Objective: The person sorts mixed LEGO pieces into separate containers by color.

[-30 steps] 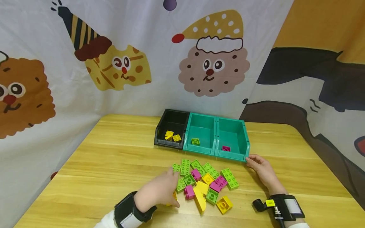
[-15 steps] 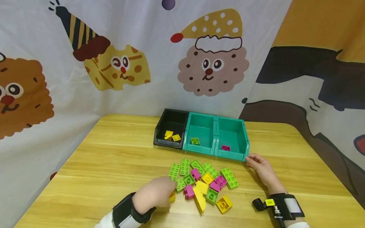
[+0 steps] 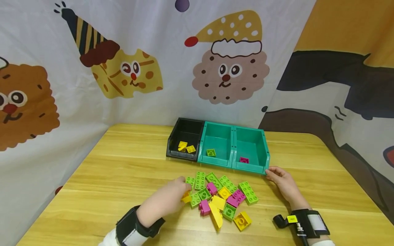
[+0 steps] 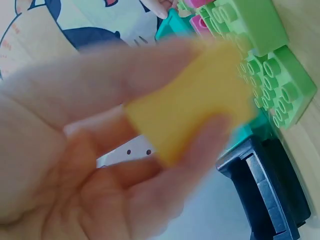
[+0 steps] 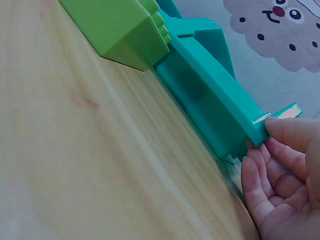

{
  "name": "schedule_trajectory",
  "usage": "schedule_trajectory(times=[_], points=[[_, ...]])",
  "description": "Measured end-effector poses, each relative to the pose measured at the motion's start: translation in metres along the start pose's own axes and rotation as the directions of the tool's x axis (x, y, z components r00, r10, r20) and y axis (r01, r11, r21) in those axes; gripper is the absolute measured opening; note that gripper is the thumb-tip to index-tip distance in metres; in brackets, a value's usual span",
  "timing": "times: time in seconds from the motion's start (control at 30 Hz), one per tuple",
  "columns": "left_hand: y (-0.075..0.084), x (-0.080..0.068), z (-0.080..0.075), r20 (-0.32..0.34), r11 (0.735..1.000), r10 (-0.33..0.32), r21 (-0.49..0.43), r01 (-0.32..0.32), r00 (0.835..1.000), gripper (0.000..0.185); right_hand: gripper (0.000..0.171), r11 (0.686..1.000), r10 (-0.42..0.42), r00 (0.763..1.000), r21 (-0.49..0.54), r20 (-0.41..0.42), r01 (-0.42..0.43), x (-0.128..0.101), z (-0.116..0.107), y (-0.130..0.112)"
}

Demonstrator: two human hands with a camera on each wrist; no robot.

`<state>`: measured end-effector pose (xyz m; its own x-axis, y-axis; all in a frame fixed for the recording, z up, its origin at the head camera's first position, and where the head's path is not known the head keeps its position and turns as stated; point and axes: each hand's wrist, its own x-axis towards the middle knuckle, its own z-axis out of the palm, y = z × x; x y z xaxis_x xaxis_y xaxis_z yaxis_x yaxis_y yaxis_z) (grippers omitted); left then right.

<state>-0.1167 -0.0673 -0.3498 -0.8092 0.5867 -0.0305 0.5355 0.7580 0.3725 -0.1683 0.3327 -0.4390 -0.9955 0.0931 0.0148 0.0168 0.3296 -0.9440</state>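
We are holding a yellow block and a green bin.

Our left hand [image 3: 167,201] is pinching a small yellow block [image 4: 192,100] in a tight grip, with the fingers [image 4: 100,70] on top and the thumb under it. The block is sitting up off the wooden worktop [image 3: 117,171], at the left edge of the pile of blocks [image 3: 220,196]. Green, pink and yellow blocks are lying mixed up in that pile. Our right hand [image 3: 283,184] is gripping the front right corner of the right teal bin [image 3: 250,150], with the fingers curling round its edge. A pink block [image 3: 244,160] is lying inside that bin. The middle teal bin [image 3: 217,147] is holding one green block [image 3: 210,152]. The black bin [image 3: 184,140] on the left is holding two yellow blocks [image 3: 186,147]. The three bins are standing side by side, touching.
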Motion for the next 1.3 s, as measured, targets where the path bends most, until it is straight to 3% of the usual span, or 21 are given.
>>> schedule_trajectory(times=[0.1, 0.2, 0.4, 0.57, 0.8, 1.0, 1.3], points=[[0.0, 0.004, -0.003, -0.13, 0.998, 0.041, -0.037, -0.046, 0.991, 0.032, 0.034, 1.0, 0.004, 1.0, -0.014, -0.002, -0.004, 0.0, 0.0, -0.001], [0.0, 0.006, -0.005, -0.221, 0.994, 0.038, -0.09, -0.059, 0.975, 0.038, 0.036, 1.0, 0.008, 1.0, -0.027, -0.001, -0.008, 0.0, 0.0, -0.001], [-0.004, 0.011, -0.006, -0.339, 0.991, 0.011, -0.118, -0.054, 0.941, 0.042, 0.036, 1.0, 0.007, 1.0, -0.029, -0.002, -0.007, 0.0, -0.001, -0.001], [-0.015, 0.023, -0.008, -0.406, 0.984, -0.079, -0.181, 0.004, 0.911, 0.039, 0.037, 1.0, 0.007, 1.0, -0.028, 0.001, -0.007, 0.001, -0.001, 0.001], [-0.041, 0.053, -0.013, -0.396, 0.945, -0.216, -0.315, 0.089, 0.893, 0.039, 0.038, 1.0, 0.011, 1.0, -0.012, -0.004, -0.011, 0.0, 0.0, 0.002], [-0.062, 0.081, -0.016, -0.427, 0.922, -0.278, -0.371, 0.113, 0.861, 0.043, 0.034, 1.0, 0.01, 1.0, -0.005, -0.011, -0.01, 0.0, 0.001, 0.001], [-0.073, 0.116, -0.013, -0.369, 0.925, -0.308, -0.333, 0.185, 0.877, 0.048, 0.038, 1.0, 0.011, 1.0, -0.023, -0.008, -0.011, 0.0, 0.001, 0.001]])
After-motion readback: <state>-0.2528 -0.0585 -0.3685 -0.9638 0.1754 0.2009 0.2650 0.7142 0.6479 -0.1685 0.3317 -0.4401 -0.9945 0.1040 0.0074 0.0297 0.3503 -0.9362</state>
